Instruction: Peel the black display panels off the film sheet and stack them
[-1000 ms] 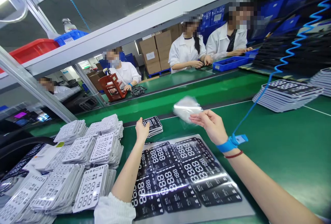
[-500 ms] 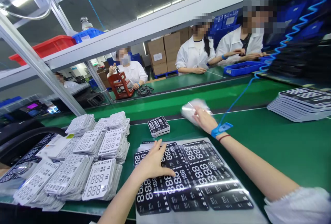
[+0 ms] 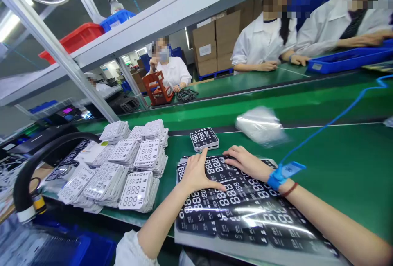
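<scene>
Before me lies a sheet of glossy black film [image 3: 239, 221] printed with rows of white digit displays, on a pale backing. My left hand [image 3: 198, 174] rests on its upper left part, thumb and fingers spread apart. My right hand [image 3: 248, 163], with a blue wrist strap [image 3: 285, 174], reaches over the sheet's upper edge, fingers stretched out and touching or nearly touching the film. Just beyond both hands sits a small stack of black display panels [image 3: 204, 139]. A blurred, crumpled piece of clear plastic film [image 3: 260, 125] is beyond my right hand, apart from it.
Several stacks of white display panels [image 3: 135, 190] stand to the left, near a black flexible hose [image 3: 23, 176]. A blue coiled cord [image 3: 331, 122] runs right from the strap. Co-workers in white coats sit across the green bench [image 3: 346, 147]; one has a blue tray [image 3: 346, 59].
My right hand has let go of the crumpled clear film and come back to the printed sheet. My left hand stays on the sheet. The view has shifted left.
</scene>
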Tool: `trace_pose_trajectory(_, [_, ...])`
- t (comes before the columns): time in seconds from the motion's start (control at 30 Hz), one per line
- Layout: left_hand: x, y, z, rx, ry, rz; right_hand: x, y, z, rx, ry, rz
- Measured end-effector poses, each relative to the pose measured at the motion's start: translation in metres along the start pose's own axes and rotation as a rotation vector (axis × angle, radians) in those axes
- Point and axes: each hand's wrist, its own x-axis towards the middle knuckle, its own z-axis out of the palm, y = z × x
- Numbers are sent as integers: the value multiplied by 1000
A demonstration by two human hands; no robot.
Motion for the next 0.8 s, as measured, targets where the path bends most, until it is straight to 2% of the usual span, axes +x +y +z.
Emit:
trace_pose_trajectory(0.13, [-3,1,0,23,7,39,3,6,1,91,11,-7])
trace_pose_trajectory(0.3, [-3,0,1,31,-24,2,1,5,0,213,38,-21])
trace_pose_trajectory(0.43, [-4,1,1,7,15,62,3,7,4,143,49,23])
trace_pose_trajectory(0.53, [-4,0,0,-6,29,88,6,7,5,57,4,48])
trace_pose_trajectory(0.7, [-3,1,1,-25,10,7,5,1,-3,135,22,9])
trace_pose_trajectory(0.8, [-4,5,1,-91,29,-53,2,-1,-6,221,-14,-38])
